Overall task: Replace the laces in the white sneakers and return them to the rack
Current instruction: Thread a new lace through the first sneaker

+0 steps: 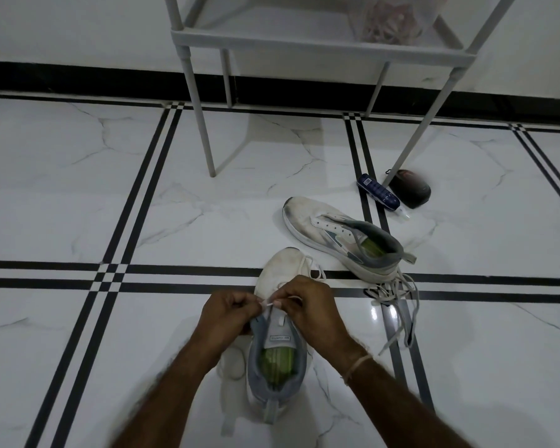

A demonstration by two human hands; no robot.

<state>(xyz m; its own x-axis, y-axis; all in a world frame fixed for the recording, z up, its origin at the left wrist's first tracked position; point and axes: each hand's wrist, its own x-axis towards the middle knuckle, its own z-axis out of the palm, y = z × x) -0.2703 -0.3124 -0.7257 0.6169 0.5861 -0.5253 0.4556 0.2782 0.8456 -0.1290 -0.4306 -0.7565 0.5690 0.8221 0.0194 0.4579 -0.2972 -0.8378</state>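
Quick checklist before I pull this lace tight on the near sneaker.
1. Both hands on lace: left hand and right hand pinch the white lace. Ok.
2. Near sneaker upright on floor. Ok.
3. Lacing lower down: hidden by hands. Cannot tell.
4. Second sneaker laced: eyelets empty. Not ok.
5. Loose grey laces beside second sneaker, apart from the near one. Ok.

You faced a white sneaker (278, 334) with a grey collar, green insole and white lace (267, 303), a second sneaker (337, 234) in scuffed white with grey trim, pale grey loose laces (398, 302), a dark blue bottle (378, 191), a light grey rack (304, 40), and a white veined floor (78, 189) crossed by black stripes.
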